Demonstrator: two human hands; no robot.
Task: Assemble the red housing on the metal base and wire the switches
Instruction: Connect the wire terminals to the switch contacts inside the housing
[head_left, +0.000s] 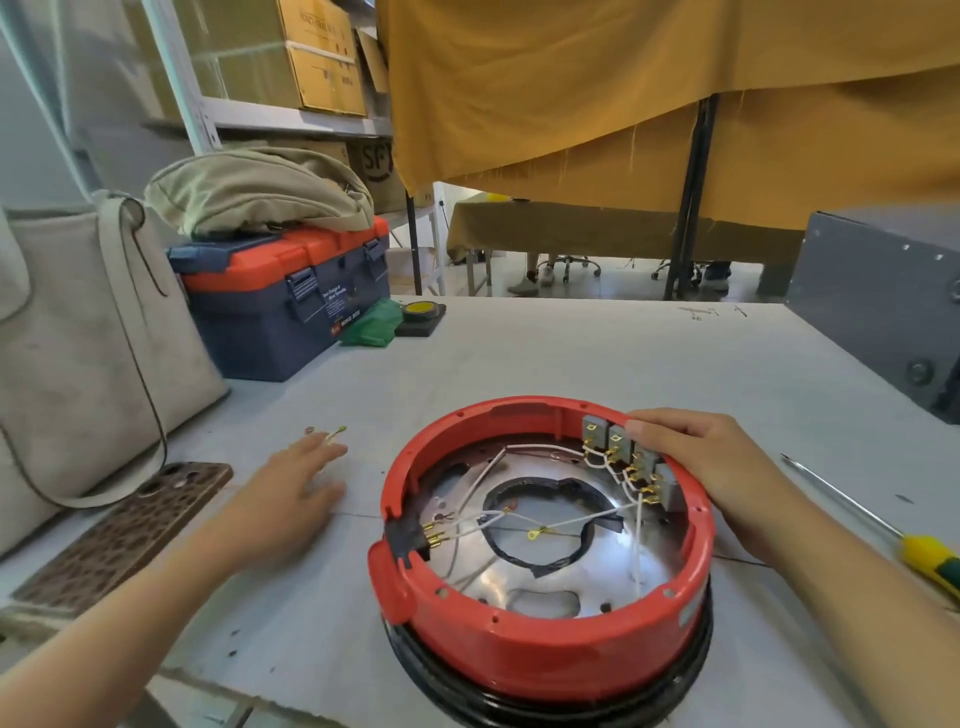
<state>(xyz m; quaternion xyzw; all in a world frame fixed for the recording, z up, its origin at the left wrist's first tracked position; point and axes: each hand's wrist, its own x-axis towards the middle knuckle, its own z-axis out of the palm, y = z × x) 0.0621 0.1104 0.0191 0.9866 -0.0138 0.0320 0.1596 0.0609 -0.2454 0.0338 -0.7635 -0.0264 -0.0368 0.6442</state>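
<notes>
A round red housing (519, 644) sits on a shiny metal base (498, 571) with a black ring beneath, at the table's front middle. Grey switches (610, 434) line its far right inner wall, and white wires (571, 522) with gold terminals cross the base. My right hand (711, 467) holds the housing's far right rim, fingers curled over the switches. My left hand (291, 493) reaches over the table to the left, its fingertips at a small green-tipped wire piece (335, 434) lying there.
A yellow-handled screwdriver (883, 525) lies at the right. A patterned phone (124, 530), a beige bag (78, 338) and a blue-and-red toolbox (280, 296) stand at the left. Yellow tape (420, 309) lies far back. A grey metal box (883, 291) is at the right.
</notes>
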